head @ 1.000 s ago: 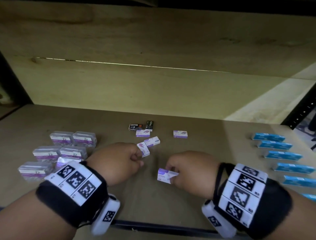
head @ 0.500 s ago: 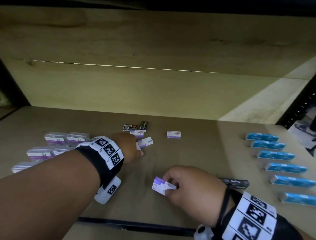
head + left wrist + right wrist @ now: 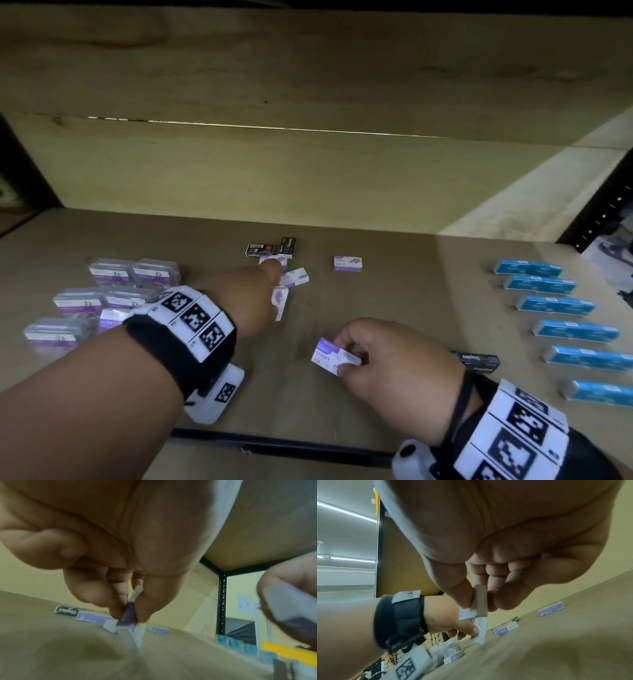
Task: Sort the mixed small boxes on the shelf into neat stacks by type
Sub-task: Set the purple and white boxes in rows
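Observation:
My left hand (image 3: 272, 286) reaches out over the shelf (image 3: 394, 301) to the loose boxes at its middle. It pinches a purple-and-white box (image 3: 128, 613) that stands on edge, low end on the wood. Just past it lie another purple-and-white box (image 3: 296, 277) and one more (image 3: 281, 261) partly under my fingers. My right hand (image 3: 346, 360) stays nearer the front edge, thumb and fingers pinching a purple-and-white staples box (image 3: 331, 354) held above the shelf; the right wrist view shows its grey end (image 3: 480, 600).
Several clear cases with purple labels (image 3: 102, 296) cluster at the left. A row of blue boxes (image 3: 555, 305) runs along the right. Two black boxes (image 3: 270, 247) lie at the back, a lone purple box (image 3: 347, 263) right of them. A black Staples box (image 3: 478, 360) lies by my right wrist.
My left arm has stretched forward to the loose boxes, with the purple-and-white box in its fingers. My right hand has kept its box and drawn back a little toward the front edge.

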